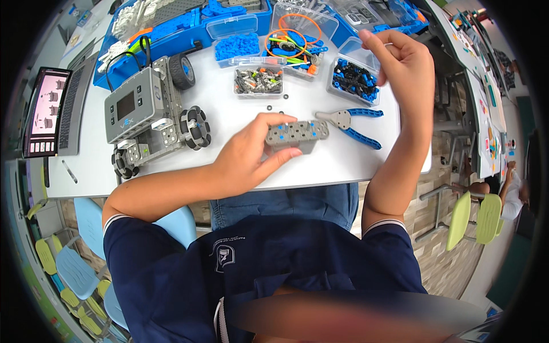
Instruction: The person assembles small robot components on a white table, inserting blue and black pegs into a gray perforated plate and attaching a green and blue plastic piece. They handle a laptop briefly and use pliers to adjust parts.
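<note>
My left hand (249, 150) grips a grey perforated building-block piece (296, 132) over the table's front part, with thumb below and fingers above. Several small blue pins sit in its holes. My right hand (403, 60) is raised beside a clear box of black and blue connectors (353, 81). Its fingers are curled, thumb and forefinger close together; whatever is between them, if anything, cannot be made out. Blue-handled pliers (357, 123) lie just right of the grey piece, jaws toward it.
At left stands a grey wheeled robot (154, 108) beside a laptop (66, 108). Boxes of grey and orange pins (257, 81), blue pins (237, 47) and mixed parts (297, 54) stand beyond my hands, before a blue parts bin (194, 34). Small black rings (285, 96) and a pen (70, 171) lie on the table.
</note>
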`<state>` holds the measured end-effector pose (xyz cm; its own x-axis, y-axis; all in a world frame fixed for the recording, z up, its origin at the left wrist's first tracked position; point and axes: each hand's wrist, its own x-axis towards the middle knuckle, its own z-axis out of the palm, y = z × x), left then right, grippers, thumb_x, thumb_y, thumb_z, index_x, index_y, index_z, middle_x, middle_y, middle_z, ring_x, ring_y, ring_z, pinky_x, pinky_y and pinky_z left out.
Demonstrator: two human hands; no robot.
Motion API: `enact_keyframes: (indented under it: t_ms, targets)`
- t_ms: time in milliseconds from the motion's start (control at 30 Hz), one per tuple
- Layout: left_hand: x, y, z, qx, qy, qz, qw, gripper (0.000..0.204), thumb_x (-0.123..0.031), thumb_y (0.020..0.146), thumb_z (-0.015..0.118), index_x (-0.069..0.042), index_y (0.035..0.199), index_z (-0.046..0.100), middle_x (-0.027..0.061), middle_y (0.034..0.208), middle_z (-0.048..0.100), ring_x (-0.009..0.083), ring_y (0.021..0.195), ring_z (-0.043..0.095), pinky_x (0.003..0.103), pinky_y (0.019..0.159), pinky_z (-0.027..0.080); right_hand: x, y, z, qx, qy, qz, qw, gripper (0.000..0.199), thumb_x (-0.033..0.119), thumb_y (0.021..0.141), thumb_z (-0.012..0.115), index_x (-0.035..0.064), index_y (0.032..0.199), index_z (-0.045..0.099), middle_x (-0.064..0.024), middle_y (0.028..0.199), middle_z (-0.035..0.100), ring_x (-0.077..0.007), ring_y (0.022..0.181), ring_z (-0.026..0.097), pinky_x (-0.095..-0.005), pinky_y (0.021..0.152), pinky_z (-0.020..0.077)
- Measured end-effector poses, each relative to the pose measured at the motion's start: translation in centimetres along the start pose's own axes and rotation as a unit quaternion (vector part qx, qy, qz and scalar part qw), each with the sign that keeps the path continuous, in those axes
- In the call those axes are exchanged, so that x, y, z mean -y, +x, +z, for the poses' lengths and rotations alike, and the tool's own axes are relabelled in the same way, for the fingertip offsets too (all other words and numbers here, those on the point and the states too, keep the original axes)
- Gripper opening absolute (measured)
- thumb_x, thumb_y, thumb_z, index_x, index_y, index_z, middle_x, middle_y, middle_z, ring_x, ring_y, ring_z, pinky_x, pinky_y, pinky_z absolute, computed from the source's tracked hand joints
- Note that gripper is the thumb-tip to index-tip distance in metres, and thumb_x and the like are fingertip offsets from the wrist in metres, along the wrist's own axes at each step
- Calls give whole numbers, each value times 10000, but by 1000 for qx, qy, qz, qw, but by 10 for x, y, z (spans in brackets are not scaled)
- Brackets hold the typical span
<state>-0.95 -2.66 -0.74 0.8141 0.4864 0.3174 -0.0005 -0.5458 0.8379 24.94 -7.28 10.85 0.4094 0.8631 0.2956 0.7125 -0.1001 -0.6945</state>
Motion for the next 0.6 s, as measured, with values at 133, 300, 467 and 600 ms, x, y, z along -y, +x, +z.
enact_keyframes:
  t_ms: [133, 300, 467, 600]
  targets:
    - [0, 9, -4, -34, 12, 5, 999, 432, -221, 905, 793, -26, 1229, 584, 150, 1077, 692, 242, 856, 688, 346, 683, 552, -19, -2, -17, 83, -149, 33, 985, 146, 142, 858, 743, -1, 890, 757, -63, 548, 584, -103, 435, 562, -274, 459, 410]
    - [1, 11, -6, -2, 80, 85, 993, 408, -169, 849, 822, -38, 1174, 613, 111, 1050, 697, 285, 897, 646, 381, 763, 509, -30, -7, -14, 79, -202, 20, 976, 158, 59, 794, 708, -10, 921, 772, -79, 553, 597, -129, 431, 566, -290, 453, 424]
    - [0, 10, -4, -4, 71, 86, 994, 399, -130, 831, 828, -38, 1155, 613, 115, 1048, 696, 302, 912, 641, 393, 812, 501, -29, -9, -12, 58, -270, 28, 961, 104, 76, 774, 697, 50, 841, 772, -151, 705, 692, -269, 644, 679, -368, 639, 529]
    - [-1, 9, -2, 3, 38, 52, 998, 398, -108, 828, 826, -34, 1154, 610, 123, 1057, 696, 312, 955, 651, 398, 858, 505, -33, -10, -6, 51, -294, 21, 954, 113, 84, 777, 709, 91, 866, 778, -128, 857, 729, -288, 828, 694, -393, 752, 545]
